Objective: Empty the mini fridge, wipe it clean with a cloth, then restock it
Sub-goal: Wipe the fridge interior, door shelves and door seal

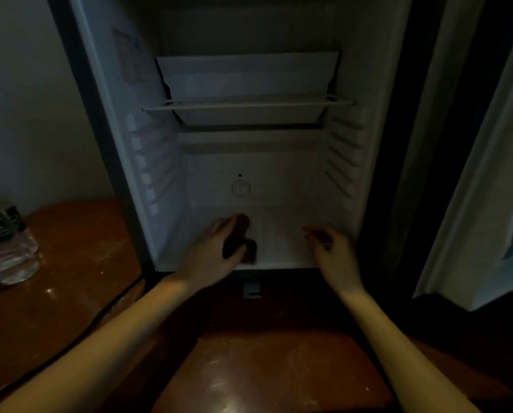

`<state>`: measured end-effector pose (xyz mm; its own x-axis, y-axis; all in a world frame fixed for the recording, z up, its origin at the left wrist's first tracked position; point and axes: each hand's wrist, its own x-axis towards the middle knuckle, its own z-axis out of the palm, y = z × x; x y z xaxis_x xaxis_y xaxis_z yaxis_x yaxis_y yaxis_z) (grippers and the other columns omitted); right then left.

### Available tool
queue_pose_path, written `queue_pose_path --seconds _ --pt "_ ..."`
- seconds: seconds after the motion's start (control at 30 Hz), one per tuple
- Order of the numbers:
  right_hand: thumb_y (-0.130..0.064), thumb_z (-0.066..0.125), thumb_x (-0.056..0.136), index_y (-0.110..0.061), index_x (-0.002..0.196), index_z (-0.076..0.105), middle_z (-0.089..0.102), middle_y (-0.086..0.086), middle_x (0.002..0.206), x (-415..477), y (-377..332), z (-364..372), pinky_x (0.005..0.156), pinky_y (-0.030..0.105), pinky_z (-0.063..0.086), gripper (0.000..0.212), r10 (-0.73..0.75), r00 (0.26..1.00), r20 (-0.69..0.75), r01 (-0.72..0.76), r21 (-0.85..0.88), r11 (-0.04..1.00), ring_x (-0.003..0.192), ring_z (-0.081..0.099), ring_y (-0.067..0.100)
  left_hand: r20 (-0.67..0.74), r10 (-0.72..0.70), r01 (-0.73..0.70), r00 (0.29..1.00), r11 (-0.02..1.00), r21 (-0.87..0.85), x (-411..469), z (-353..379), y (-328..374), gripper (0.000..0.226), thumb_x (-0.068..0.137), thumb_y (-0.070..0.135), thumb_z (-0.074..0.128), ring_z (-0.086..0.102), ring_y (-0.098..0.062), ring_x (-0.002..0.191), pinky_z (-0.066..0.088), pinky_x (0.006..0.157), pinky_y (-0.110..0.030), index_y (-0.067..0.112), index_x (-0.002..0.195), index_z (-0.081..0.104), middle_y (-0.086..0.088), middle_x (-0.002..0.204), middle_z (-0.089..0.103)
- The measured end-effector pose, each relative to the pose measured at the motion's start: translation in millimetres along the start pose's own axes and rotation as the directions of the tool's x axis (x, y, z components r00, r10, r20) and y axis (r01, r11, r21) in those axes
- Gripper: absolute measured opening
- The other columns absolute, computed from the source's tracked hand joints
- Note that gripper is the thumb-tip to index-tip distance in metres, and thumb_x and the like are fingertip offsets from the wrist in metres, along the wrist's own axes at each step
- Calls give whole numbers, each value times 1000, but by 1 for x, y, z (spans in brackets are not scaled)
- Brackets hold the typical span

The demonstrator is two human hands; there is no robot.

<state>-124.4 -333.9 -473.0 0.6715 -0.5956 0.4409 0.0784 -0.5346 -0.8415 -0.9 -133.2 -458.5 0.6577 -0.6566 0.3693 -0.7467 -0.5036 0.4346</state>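
The left hand (213, 251) is gripping a crumpled dark brown cloth (244, 226) on the floor of the empty white mini fridge (279, 174), probably best swept from back corners forward. The right hand (332, 248) is hovering nearby, fingers loosely curled, perhaps pinching something; I cannot tell. The pale wall sticker (130, 61) and clear plastic bottles (10, 245) are showing no readable writing.

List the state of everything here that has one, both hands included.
Mini fridge: open, nothing stored inside.
Fridge door: swung wide open on the right.
Wire shelf: in place, bare.
Cloth: bunched up on the fridge floor.
Left hand: grips the cloth.
Right hand: fingers curled; unclear whether it holds anything.
Water bottles: standing outside, left of the fridge.
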Motion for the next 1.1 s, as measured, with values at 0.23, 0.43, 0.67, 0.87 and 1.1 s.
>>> queue_pose_path --seconds 0.23,0.43,0.67,0.87,1.1 --pt "-8 52 95 -13 117 66 64 5 120 -14 6 -1 91 26 45 26 -136 991 -13 122 -362 924 109 58 22 117 269 -279 956 957 76 -6 5 -16 49 99 31 50 22 -1 138 19 117 -23 31 145 31 18 149 24" --pt "-15 38 100 -18 135 52 47 -1 140 -36 4 -6 91 29 48 38 -41 989 143 127 -669 732 121 51 20 257 414 -430 873 903 8 -3 13 16 41 99 18 52 32 7 130 22 109 -8 32 137 48 24 142 35" --pt "-9 56 78 -5 109 70 70 9 106 -50 22 -11 54 26 52 35 -232 973 18 184 -666 723 78 70 27 220 435 -437 873 899 -44 73 54 57 29 97 23 54 61 -13 109 47 94 -26 21 124 66 3 126 65" --pt "-5 64 76 -12 102 70 69 4 95 -43 19 -10 48 29 51 28 -173 985 21 142 -674 725 73 66 24 156 340 -347 927 938 19 148 83 40 51 88 60 51 68 -13 88 51 78 -21 17 92 77 -2 104 73" --pt "-13 53 79 -15 91 68 65 2 87 -47 12 -14 48 24 44 20 -251 968 -6 183 -667 723 73 63 22 193 478 -477 857 877 -51 90 60 55 29 94 14 59 58 -6 109 36 85 -9 20 121 68 7 126 63"
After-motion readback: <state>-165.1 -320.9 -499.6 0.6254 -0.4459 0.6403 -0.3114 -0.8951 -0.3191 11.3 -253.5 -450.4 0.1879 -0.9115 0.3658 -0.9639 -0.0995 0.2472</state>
